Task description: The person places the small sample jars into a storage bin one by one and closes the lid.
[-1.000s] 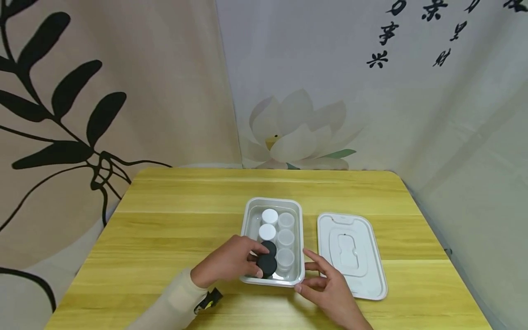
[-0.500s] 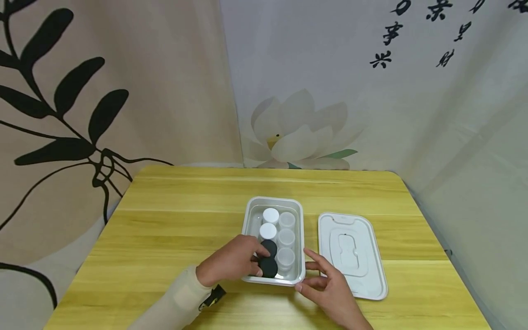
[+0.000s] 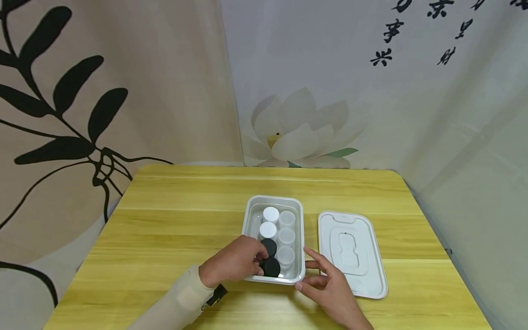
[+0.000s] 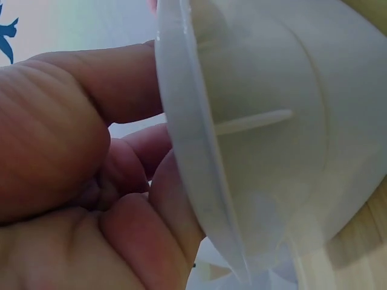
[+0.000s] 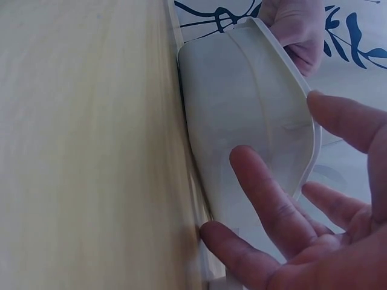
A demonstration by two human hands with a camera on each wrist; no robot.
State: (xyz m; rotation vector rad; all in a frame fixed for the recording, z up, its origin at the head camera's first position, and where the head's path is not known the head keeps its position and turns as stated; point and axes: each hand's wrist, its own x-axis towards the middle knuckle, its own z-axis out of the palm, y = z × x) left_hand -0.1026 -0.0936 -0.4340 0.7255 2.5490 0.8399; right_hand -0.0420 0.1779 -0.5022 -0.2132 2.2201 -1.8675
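Observation:
A white rectangular plastic box [image 3: 252, 215] stands uncovered on the table, holding two rows of small round containers. In its left row are white-topped containers [image 3: 268, 230], then a far black-topped container [image 3: 270, 247] and a near black-topped container [image 3: 272, 267]. Translucent round containers [image 3: 286, 236] fill the right row. My left hand [image 3: 235, 261] reaches over the box's near left rim, curled thumb and fingers at the near black-topped container; its grip is hidden behind the wall in the left wrist view. My right hand [image 3: 330, 288] touches the box's near right corner, fingers spread and fairly straight along its outside.
A white lid [image 3: 352, 256] with a moulded centre panel lies flat to the right of the box, partly behind my right hand. The wooden table [image 3: 185, 206] reaches back to printed cloth hangings [image 3: 305, 68]. A dark band [image 3: 214, 295] is at my left wrist.
My left fingers have curled further in, and the near black-topped container has shifted slightly right. My right hand stays at the box's corner; box and lid hold their places.

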